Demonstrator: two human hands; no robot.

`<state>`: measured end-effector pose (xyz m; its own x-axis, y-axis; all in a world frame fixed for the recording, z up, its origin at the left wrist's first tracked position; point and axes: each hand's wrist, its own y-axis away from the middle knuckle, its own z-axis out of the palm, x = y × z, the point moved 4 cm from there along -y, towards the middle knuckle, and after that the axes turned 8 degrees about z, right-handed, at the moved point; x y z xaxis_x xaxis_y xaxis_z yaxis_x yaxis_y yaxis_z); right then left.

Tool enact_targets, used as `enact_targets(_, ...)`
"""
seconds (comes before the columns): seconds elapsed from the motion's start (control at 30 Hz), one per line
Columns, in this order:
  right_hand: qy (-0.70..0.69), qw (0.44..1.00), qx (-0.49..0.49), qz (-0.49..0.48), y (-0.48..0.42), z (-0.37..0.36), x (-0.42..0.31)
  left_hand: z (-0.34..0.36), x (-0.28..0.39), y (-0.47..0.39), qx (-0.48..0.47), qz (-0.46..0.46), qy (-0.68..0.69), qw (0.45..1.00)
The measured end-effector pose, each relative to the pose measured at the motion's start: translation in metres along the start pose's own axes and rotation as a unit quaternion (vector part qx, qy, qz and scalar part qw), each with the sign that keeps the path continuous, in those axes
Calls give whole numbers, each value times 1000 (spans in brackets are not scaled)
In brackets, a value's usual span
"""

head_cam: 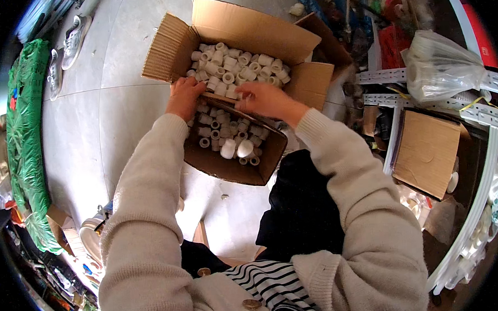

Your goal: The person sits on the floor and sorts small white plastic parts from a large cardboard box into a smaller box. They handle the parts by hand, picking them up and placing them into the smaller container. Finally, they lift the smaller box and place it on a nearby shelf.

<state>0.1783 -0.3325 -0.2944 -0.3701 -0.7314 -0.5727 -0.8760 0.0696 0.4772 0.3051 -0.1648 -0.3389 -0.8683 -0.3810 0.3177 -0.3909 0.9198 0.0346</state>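
An open cardboard box (255,26) before me holds many white plastic pipe fittings (228,77), short and ring-ended. Over its near left corner lies my left hand (186,95), fingers bent at the edge of the fittings; its grip is unclear. My right hand (267,100) is at the near rim, fingertips curled beside the fittings, and whether a piece is between them is hidden. Closer to me, a smaller open cardboard box (229,173) contains similar fittings (215,134) in shadow. Two brighter, rounded white pieces (237,148) rest on top of those.
On the right, a perforated metal rack (423,100) carries a clear plastic bag with a roll (438,67); a cardboard carton (427,152) stands below. A long green plastic-wrapped bundle (31,146) and grey shoes (74,42) lie left on the concrete floor (137,43). A bucket (92,235) stands near my left arm.
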Motion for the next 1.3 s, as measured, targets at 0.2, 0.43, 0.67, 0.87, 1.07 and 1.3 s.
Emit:
enact_targets(0.2,326,945,2,-8,-75,28,54,5,-1,-3,15,22,4,1000)
enact_targets(0.43,100,989,111,1,-61,24,60,5,-1,-2,2,7,-1,1000)
enact_targets(0.67,-106,990,-10,-93,18,18,-11,8,-3,-3,20,25,-10,999)
enact_targets(0.87,83,989,106,60,-35,-4,43,0,2,-4,-14,7,-13,1000)
enact_targets(1.07,359,899,250,14,-61,17,111,-1,4,-6,-9,17,16,1000)
enact_targets(1.3,48,979,122,154,-65,-11,80,3,-5,2,9,19,-2,1000)
